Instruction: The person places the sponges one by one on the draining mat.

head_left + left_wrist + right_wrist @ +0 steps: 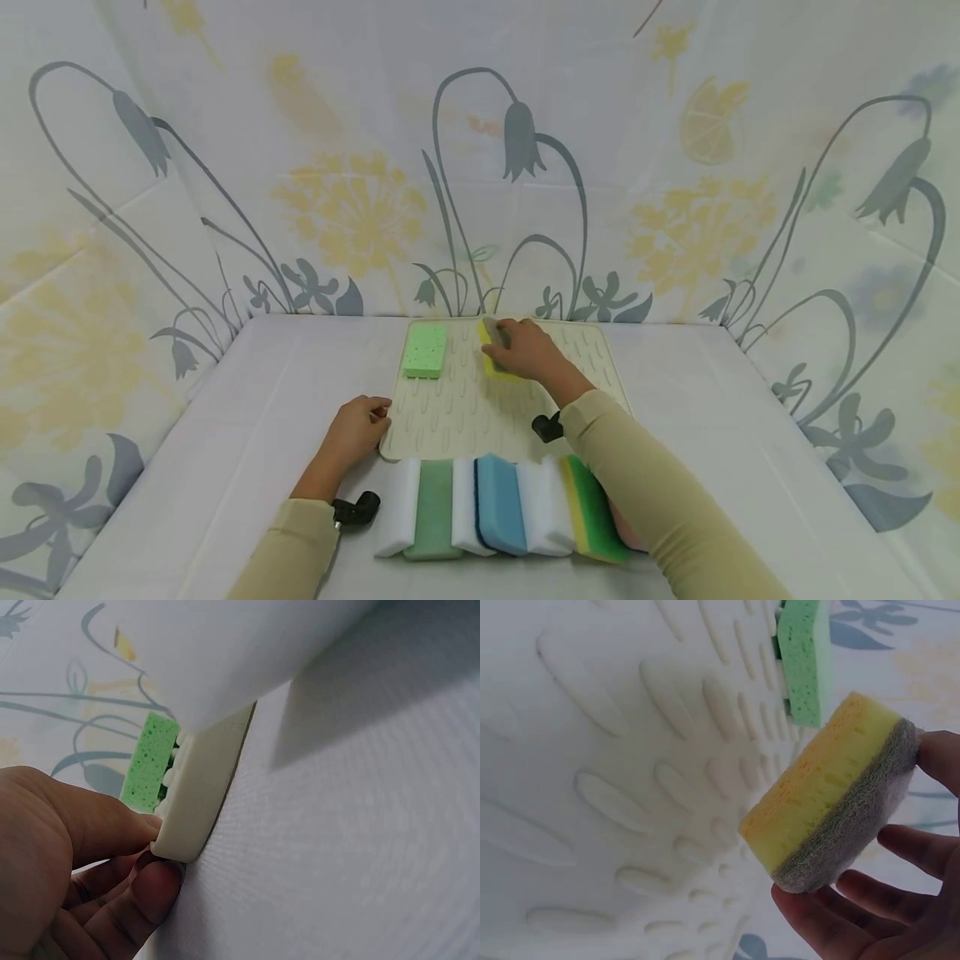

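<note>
A cream drying mat [465,421] with raised oval ribs lies on the table. My left hand [358,429] pinches its left edge, thumb on top and fingers beneath the rim, as the left wrist view shows. Over the far middle of the mat, my right hand [529,350] holds a yellow sponge with a grey scouring side [840,799]. The fingers grip it from the grey side, and its yellow face is turned toward the mat. A light green sponge [425,351] with small holes rests on the mat's far left corner.
Along the mat's near edge stands a row of sponges: several white ones [397,508], a sage green one [435,510], a blue one [501,504] and a yellow-green one [600,512]. A pink one [622,529] is partly hidden by the right sleeve. Floral cloth [480,167] hangs behind.
</note>
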A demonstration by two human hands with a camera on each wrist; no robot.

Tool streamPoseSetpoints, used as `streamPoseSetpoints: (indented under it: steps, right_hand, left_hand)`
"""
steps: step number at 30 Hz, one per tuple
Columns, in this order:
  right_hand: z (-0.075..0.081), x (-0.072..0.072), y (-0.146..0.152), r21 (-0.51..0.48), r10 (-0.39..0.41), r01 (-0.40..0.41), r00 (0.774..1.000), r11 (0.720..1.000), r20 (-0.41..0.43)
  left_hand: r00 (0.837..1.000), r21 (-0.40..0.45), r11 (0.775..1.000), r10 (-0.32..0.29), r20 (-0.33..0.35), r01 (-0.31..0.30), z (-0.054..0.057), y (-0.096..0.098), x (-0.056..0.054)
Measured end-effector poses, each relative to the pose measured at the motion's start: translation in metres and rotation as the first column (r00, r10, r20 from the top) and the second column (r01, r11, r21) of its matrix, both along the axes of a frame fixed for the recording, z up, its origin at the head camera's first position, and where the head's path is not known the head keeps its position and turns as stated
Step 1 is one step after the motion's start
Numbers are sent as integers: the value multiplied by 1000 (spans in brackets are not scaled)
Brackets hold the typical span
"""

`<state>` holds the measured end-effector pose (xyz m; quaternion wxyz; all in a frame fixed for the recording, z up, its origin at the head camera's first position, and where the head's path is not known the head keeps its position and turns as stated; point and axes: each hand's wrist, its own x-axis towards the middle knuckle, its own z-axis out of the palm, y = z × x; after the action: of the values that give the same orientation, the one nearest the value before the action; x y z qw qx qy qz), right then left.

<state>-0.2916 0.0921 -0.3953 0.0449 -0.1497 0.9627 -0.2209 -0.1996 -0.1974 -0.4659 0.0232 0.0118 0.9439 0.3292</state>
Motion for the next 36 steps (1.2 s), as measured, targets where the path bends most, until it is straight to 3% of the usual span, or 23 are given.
streamPoseSetpoints:
  steps: [13,36]
  right_hand:
    - [-3,-10,-21,-28,-67,68,996,997,52]
    - [-27,-25,-38,4,-101,101,993,995,54]
  left_hand:
    - [1000,6,1000,14,-1,-14,1,-1,-2]
    - [999,14,999,34,7,-34,0,2,-1]
